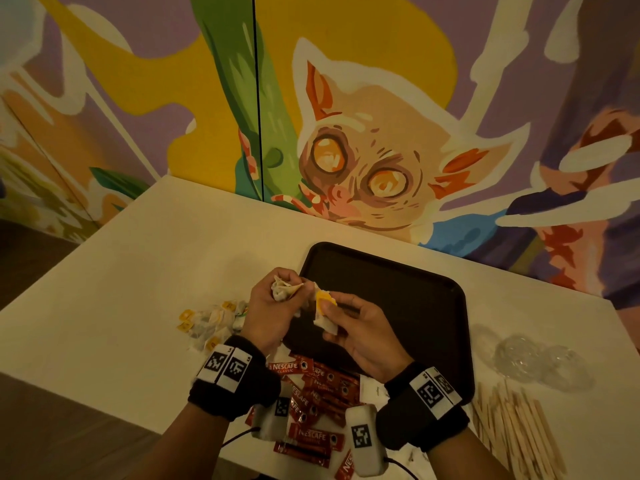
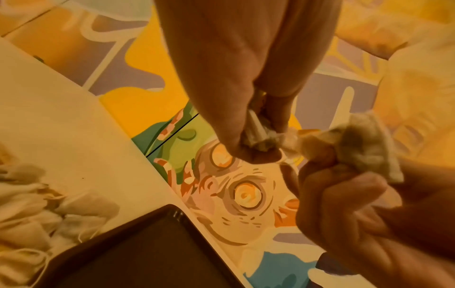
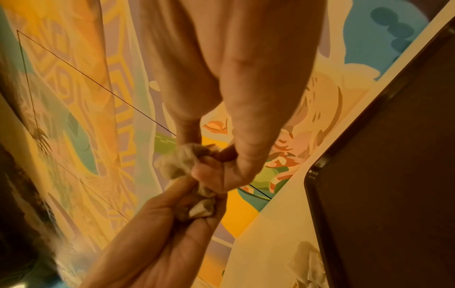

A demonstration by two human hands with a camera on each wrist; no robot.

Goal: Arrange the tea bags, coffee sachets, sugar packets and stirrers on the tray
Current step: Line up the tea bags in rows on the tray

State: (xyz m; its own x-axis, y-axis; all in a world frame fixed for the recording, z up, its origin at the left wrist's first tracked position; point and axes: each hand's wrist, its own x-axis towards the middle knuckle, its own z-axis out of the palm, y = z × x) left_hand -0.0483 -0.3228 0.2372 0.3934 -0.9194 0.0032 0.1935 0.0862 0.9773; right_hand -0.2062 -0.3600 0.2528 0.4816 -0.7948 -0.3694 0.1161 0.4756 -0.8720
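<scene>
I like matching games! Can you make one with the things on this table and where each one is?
Things:
1. tea bags
2. Nescafe sachets
3. wooden stirrers
4. black tray

Places:
A. right of the tray, near table edge
B. piled left of the left hand
C. under both hands
D. between the wrists

Pairs: 1-B, 2-D, 3-A, 4-C

"NESCAFE CLASSIC" stood in white letters on the red coffee sachets (image 1: 313, 403) heaped just beside the near edge of the tray (image 1: 433, 306). The square coded markers on the wristbands (image 1: 227, 367) carried no legible words, only a small unclear digit.
</scene>
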